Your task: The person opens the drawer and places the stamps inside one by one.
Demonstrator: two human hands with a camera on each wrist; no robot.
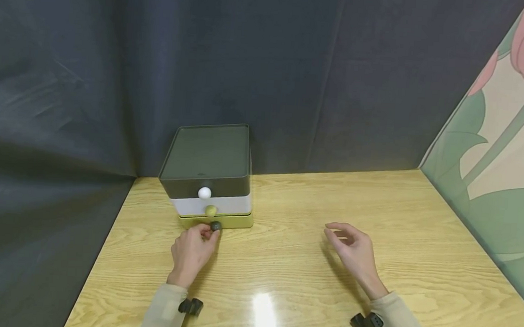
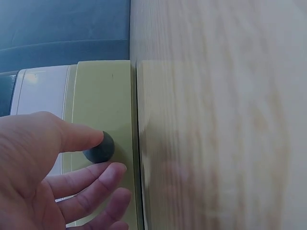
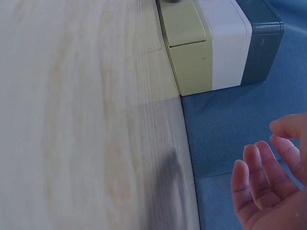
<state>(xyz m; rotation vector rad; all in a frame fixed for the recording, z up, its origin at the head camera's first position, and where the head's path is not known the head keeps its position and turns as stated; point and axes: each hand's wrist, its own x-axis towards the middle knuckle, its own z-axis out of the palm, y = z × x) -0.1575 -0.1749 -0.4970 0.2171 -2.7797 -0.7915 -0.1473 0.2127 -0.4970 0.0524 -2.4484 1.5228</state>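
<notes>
Nearest: two sleeved forearms over the wooden table point(image 1: 308, 286), each with a small black camera mount at the wrist.

Left hand point(image 1: 192, 252) reaches forward to the bottom drawer point(image 1: 236, 222) of a small drawer unit point(image 1: 209, 173). Its fingers point(image 2: 79, 136) curl about the dark knob point(image 1: 215, 225), thumb on one side and forefinger on the other, pinching it. Judged: a grip suited to pulling the drawer. The drawer front looks about flush with the tier above.

Right hand point(image 1: 351, 246) hovers above the table, well apart from the unit, fingers point(image 3: 261, 167) loosely curved and spread, holding nothing.

Farther: the unit stands at the table's back edge against a dark cloth backdrop point(image 1: 115, 64).

Count: three tiers, olive, white, dark grey from the bottom; three knobs, one per tier: dark, olive knob point(image 1: 211, 210), white knob point(image 1: 204, 193). Two hands.
</notes>
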